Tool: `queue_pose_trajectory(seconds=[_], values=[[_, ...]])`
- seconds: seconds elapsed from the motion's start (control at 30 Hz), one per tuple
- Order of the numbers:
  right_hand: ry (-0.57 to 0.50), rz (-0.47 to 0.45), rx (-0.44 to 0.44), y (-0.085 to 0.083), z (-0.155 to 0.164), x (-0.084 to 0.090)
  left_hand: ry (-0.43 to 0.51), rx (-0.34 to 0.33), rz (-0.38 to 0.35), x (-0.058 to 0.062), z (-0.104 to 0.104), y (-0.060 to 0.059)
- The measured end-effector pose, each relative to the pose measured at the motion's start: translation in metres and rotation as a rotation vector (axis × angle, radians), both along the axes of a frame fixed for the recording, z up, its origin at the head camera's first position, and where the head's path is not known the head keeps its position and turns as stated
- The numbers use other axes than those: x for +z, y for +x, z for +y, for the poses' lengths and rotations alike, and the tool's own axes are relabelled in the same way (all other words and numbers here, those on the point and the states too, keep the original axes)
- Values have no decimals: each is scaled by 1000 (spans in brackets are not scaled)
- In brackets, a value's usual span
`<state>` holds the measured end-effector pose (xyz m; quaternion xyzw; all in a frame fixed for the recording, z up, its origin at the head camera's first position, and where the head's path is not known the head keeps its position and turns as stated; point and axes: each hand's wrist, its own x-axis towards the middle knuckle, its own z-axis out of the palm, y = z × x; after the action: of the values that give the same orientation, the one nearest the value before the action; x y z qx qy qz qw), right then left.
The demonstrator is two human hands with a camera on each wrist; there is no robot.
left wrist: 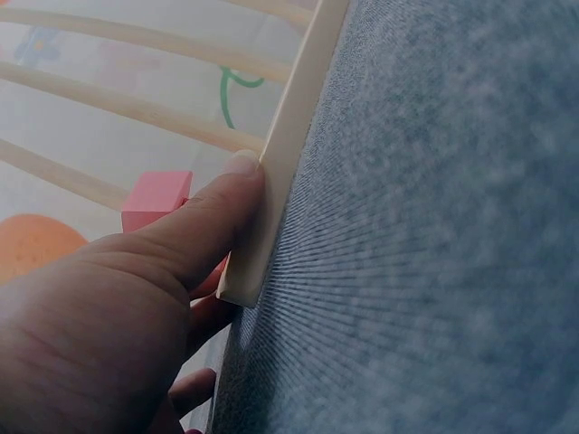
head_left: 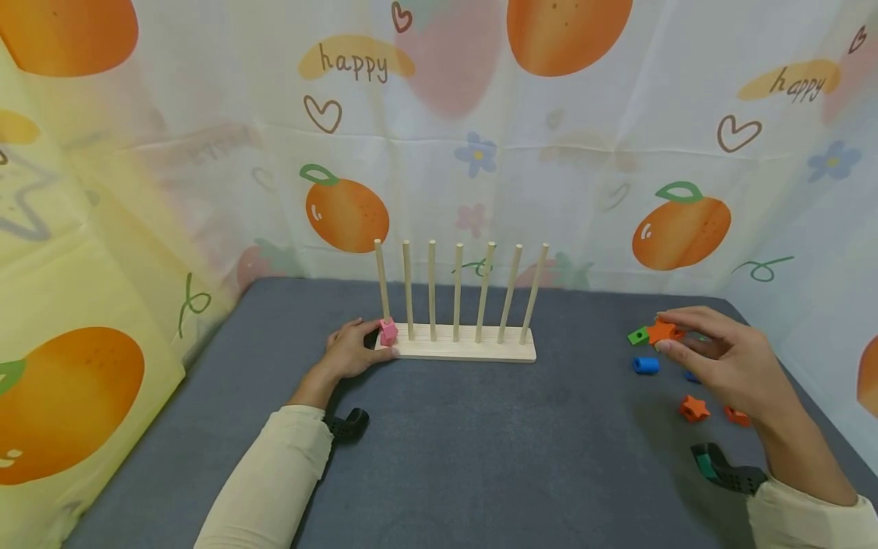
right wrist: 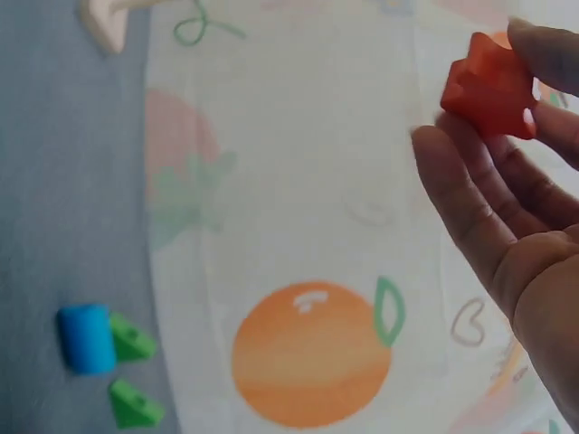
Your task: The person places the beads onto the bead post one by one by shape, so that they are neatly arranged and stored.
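My left hand (head_left: 353,351) grips the left end of a wooden peg rack (head_left: 459,349), its thumb along the front edge of the base. Several upright pegs stand in a row on the rack. Low on the leftmost peg sits a pink block (head_left: 388,332), which the left wrist view shows beside the thumb. Over at the right, my right hand (head_left: 737,362) pinches an orange star-shaped bead (head_left: 662,332) between thumb and fingertips. In the right wrist view this star bead (right wrist: 488,86) is held up off the table.
Around the right hand lie a green block (head_left: 638,336), a blue cylinder (head_left: 646,365), another orange star bead (head_left: 694,409) and an orange piece (head_left: 738,416) partly behind the wrist. A fruit-printed curtain (head_left: 425,183) hangs behind the dark grey table (head_left: 494,457).
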<state>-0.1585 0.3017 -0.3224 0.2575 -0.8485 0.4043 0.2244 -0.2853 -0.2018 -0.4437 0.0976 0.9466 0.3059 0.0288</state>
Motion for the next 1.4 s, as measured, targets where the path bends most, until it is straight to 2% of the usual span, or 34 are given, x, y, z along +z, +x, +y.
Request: queue_pose_trajectory(seconds=[0.1, 0.23, 0.47, 0.63, 0.83, 0.97, 1.13, 1.2, 1.4], values=[[-32, 6, 37, -2, -8, 9, -5, 1, -2, 0, 0, 0], [-25, 31, 42, -4, -21, 22, -4, 0, -5, -1, 1, 0], [-42, 180, 69, -16, -54, 48, 9, 6, -2, -1, 0, 0], [-144, 220, 107, -27, -76, 61, 10, 7, -8, -1, -1, 0], [-427, 156, 172, -41, -106, 77, 2, 3, -7, -1, 0, 1], [-524, 108, 225, -50, -128, 90, 3, 7, -6, 0, 1, 1], [-566, 17, 304, -63, -154, 101, 5, 8, -7, -1, 2, 1], [-549, 6, 312, -68, -163, 104, 7, 7, -7, -1, 2, 1], [-425, -5, 246, -84, -189, 104, 23, 2, 0, -1, 1, 0]])
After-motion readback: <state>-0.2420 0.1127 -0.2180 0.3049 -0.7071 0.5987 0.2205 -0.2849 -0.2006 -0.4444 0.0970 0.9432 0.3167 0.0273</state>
